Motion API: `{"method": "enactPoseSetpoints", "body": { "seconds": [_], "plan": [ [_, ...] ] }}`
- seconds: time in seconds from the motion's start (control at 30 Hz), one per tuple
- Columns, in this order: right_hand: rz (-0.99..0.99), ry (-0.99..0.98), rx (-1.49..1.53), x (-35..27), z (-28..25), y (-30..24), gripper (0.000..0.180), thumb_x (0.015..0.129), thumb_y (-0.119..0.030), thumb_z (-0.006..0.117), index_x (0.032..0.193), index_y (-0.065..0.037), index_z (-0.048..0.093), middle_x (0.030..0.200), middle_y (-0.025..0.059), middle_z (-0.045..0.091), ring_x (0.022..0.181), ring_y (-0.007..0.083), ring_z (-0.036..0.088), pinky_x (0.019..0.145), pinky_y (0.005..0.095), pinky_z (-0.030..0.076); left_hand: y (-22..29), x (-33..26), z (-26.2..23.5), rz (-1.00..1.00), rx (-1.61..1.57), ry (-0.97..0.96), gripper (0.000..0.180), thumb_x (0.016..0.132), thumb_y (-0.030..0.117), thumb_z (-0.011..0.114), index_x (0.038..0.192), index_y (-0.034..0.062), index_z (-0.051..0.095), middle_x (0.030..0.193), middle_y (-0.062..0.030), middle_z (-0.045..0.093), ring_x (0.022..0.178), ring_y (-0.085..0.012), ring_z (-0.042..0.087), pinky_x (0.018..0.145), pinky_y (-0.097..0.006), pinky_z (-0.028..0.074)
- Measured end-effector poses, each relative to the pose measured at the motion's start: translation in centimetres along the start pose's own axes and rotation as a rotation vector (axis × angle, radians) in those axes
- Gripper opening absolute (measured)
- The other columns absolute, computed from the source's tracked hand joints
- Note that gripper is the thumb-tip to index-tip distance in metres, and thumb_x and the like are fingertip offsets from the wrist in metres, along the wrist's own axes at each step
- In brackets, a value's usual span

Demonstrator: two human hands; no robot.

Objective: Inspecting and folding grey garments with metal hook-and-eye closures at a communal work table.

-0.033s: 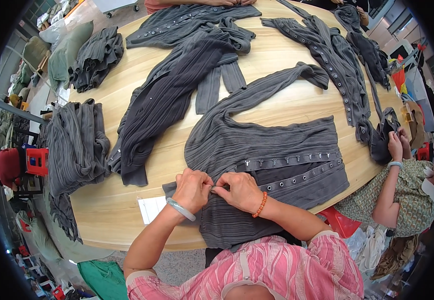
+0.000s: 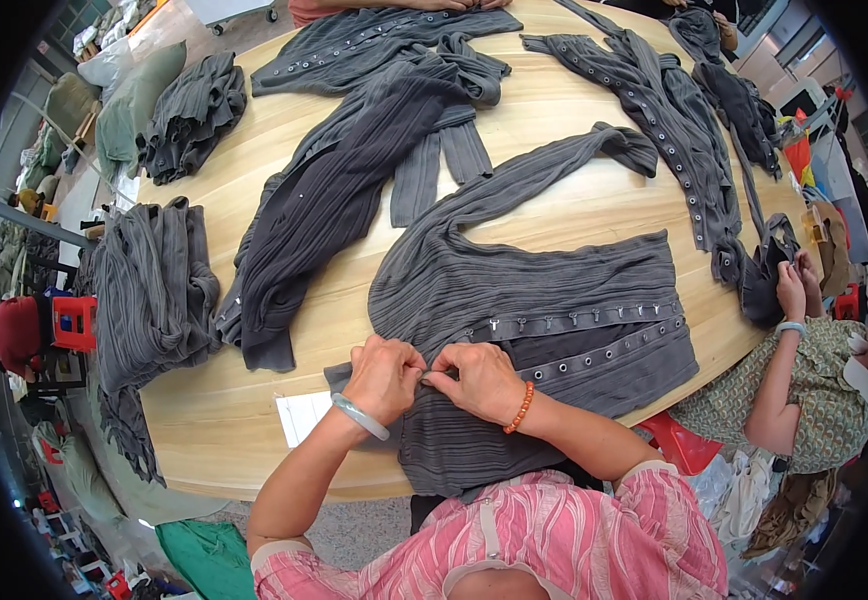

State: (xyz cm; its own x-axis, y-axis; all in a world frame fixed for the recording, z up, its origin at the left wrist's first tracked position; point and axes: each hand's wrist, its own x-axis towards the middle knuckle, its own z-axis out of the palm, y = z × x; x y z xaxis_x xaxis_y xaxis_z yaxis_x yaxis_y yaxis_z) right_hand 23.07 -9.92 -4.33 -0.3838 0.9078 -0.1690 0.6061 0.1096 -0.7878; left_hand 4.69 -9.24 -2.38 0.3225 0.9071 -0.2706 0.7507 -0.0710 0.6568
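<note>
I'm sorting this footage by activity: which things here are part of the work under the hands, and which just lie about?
In hand:
left hand
right hand
grey ribbed garment
its snap strip

Lying about:
dark garment
folded pile
white paper slip
wooden table

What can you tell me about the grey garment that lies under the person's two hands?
The grey garment is pleated, soft-looking fabric, spread flat on the wooden table, one long sleeve curving away. Two darker bands with metal snaps cross it. Its near edge hangs over the table rim. The left hand and right hand pinch it together at the band's end.
</note>
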Motion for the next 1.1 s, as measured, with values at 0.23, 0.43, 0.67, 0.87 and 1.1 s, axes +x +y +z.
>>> {"method": "enactPoseSetpoints", "body": {
  "seconds": [0.23, 0.43, 0.67, 0.87, 1.1],
  "plan": [
    [-0.108, 0.023, -0.120, -2.8, -1.3, 1.1, 0.017, 0.086, -0.023, 0.069, 0.092, -0.007, 0.069, 0.087, 0.0104, 0.066, 0.076, 0.0336, 0.067, 0.068, 0.0451, 0.053, -0.1, -0.6, 0.4, -0.040, 0.173, 0.117, 0.009, 0.080, 0.007, 0.066, 0.088, 0.0068, 0.071, 0.088, -0.0105, 0.066, 0.095, -0.0298, 0.054, 0.085, -0.041, 0.036],
    [-0.145, -0.002, -0.170, -2.8, -2.7, 0.9, 0.015, 0.087, -0.020, 0.067, 0.095, -0.007, 0.069, 0.090, 0.0105, 0.064, 0.077, 0.0348, 0.067, 0.068, 0.0455, 0.053, 2.1, 1.2, 1.9, 0.172, 0.192, 0.212, 0.023, 0.076, 0.012, 0.074, 0.098, 0.0057, 0.068, 0.098, -0.0095, 0.065, 0.101, -0.0292, 0.052, 0.087, -0.041, 0.037],
    [-0.093, 0.074, -0.120, -1.4, -1.5, 1.9, 0.019, 0.084, -0.025, 0.071, 0.086, -0.007, 0.069, 0.089, 0.0126, 0.068, 0.082, 0.0342, 0.068, 0.072, 0.0458, 0.054, 1.1, 2.0, 3.1, 0.064, 0.021, 0.092, 0.006, 0.080, 0.011, 0.065, 0.077, 0.0088, 0.070, 0.081, -0.0095, 0.069, 0.090, -0.0321, 0.058, 0.081, -0.042, 0.040],
    [0.032, 0.037, -0.081, -1.6, -1.7, 1.4, 0.023, 0.083, -0.030, 0.072, 0.084, -0.007, 0.070, 0.083, 0.0135, 0.070, 0.082, 0.0339, 0.069, 0.074, 0.0453, 0.054, 1.1, 2.0, 2.7, 0.047, -0.034, 0.016, 0.013, 0.082, 0.011, 0.066, 0.083, -0.0008, 0.072, 0.070, -0.0171, 0.068, 0.058, -0.0253, 0.063, 0.063, -0.037, 0.051],
    [0.031, 0.089, -0.092, -1.1, -1.9, 1.3, 0.022, 0.081, -0.028, 0.074, 0.080, -0.006, 0.070, 0.080, 0.0126, 0.070, 0.080, 0.0341, 0.068, 0.070, 0.0454, 0.053, 1.3, 2.5, 1.7, -0.001, -0.153, 0.006, 0.010, 0.083, 0.010, 0.065, 0.078, 0.0037, 0.071, 0.076, -0.0162, 0.070, 0.074, -0.0329, 0.068, 0.071, -0.043, 0.049]
  ]
}}
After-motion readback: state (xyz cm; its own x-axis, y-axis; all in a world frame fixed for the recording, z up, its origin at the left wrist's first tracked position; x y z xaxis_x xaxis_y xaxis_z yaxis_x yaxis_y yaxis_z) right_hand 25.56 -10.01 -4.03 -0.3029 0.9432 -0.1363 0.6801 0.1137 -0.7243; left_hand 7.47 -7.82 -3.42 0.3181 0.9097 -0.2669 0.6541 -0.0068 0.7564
